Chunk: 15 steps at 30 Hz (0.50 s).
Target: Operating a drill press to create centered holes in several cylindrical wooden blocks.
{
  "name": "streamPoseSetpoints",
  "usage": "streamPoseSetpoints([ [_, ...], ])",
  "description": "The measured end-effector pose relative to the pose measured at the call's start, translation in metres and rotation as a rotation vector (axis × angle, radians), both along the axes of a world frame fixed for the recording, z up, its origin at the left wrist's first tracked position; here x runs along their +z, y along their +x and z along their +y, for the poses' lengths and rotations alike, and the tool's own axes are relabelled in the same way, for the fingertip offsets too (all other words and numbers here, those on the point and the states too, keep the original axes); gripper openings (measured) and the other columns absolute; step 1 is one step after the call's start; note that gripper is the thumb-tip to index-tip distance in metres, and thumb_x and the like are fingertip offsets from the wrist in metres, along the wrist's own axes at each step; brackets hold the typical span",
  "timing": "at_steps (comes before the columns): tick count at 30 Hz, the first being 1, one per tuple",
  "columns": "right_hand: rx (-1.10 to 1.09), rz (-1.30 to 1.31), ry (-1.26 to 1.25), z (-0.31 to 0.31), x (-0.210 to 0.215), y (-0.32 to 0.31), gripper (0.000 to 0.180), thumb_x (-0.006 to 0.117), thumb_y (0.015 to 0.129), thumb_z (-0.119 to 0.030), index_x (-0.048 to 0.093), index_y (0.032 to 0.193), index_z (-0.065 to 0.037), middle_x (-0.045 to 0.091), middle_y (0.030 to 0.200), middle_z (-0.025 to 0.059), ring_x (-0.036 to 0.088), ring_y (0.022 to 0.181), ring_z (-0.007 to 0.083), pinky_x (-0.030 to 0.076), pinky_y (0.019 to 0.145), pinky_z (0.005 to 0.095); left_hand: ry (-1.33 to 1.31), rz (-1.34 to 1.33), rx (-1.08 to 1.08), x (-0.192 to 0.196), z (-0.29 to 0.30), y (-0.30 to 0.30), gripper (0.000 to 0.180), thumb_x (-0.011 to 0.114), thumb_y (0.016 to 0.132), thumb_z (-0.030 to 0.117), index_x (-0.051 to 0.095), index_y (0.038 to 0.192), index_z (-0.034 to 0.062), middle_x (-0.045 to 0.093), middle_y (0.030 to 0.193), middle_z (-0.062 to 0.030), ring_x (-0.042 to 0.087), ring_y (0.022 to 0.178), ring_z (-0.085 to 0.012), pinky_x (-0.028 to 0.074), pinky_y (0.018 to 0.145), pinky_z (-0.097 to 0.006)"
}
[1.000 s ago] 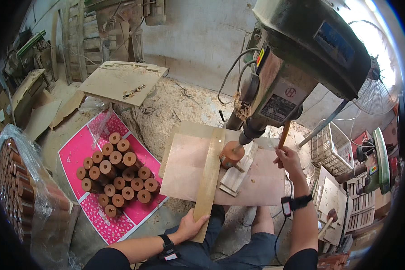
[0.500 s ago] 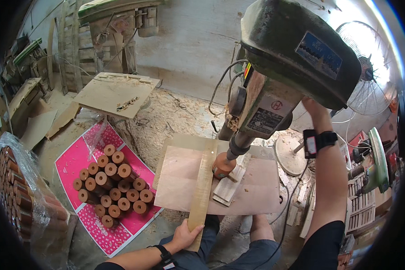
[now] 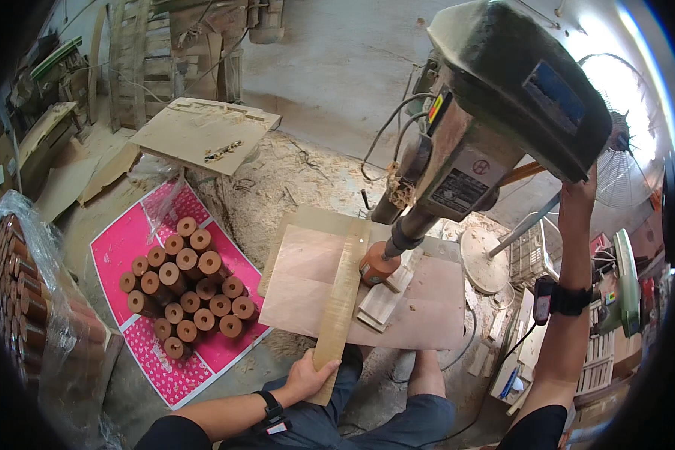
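My left hand (image 3: 313,373) is closed around the near end of a long flat wooden strip (image 3: 340,300), which lies across the drill press table (image 3: 435,300). Against the strip's right side, a reddish-brown cylinder (image 3: 378,266) stands under the spindle (image 3: 410,227) of a green drill press (image 3: 517,82). Light wooden pieces (image 3: 382,306) lie beside the cylinder on the table's pinkish sheet. My right hand (image 3: 580,186) is raised at the right side of the machine's head, which partly covers it. Its fingers and anything in them are hidden.
Several drilled brown cylinders (image 3: 189,259) stand grouped on a pink sheet (image 3: 157,375) at left, beside a plastic-wrapped stack (image 3: 30,300). A board-topped stand (image 3: 202,135) is behind. Right are a fan (image 3: 615,135), a round base (image 3: 484,259), a cable (image 3: 502,352) and wood scraps (image 3: 481,360).
My right hand has moved outward to the right beside the drill press head, and a brown rod now shows by it. The view has shifted slightly. My left hand still grips the strip.
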State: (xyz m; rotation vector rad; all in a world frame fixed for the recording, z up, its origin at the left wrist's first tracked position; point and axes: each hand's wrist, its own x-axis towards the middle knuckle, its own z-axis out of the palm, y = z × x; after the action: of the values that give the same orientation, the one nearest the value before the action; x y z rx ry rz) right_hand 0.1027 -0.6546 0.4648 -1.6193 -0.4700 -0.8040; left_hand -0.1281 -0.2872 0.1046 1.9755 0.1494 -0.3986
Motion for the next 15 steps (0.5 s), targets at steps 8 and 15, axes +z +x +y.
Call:
streamPoseSetpoints([
  [8, -0.163, 0.063, -0.260, -0.090, -0.092, 0.127, 0.044, 0.058, 0.094, -0.015, 0.048, 0.134, -0.001, 0.047, 0.137, 0.0096, 0.044, 0.124, 0.0216, 0.034, 0.105, 0.0333, 0.057, 0.059, -0.010, 0.005, -0.001, 0.003, 0.065, 0.064, 0.084, 0.057, 0.054, 0.110, -0.0027, 0.067, 0.094, -0.0264, 0.066, 0.093, -0.0414, 0.051, 0.081, -0.046],
  [15, -0.144, 0.462, -0.311, -0.054, -0.223, 0.127, 0.042, 0.047, 0.097, -0.037, 0.054, 0.123, -0.004, 0.059, 0.116, 0.0083, 0.054, 0.104, 0.0207, 0.044, 0.087, 0.0333, 0.006, 0.115, -0.042, 0.002, 0.001, 0.006, 0.066, 0.066, 0.084, 0.055, 0.053, 0.113, -0.0035, 0.067, 0.098, -0.0258, 0.067, 0.095, -0.0380, 0.052, 0.082, -0.044],
])
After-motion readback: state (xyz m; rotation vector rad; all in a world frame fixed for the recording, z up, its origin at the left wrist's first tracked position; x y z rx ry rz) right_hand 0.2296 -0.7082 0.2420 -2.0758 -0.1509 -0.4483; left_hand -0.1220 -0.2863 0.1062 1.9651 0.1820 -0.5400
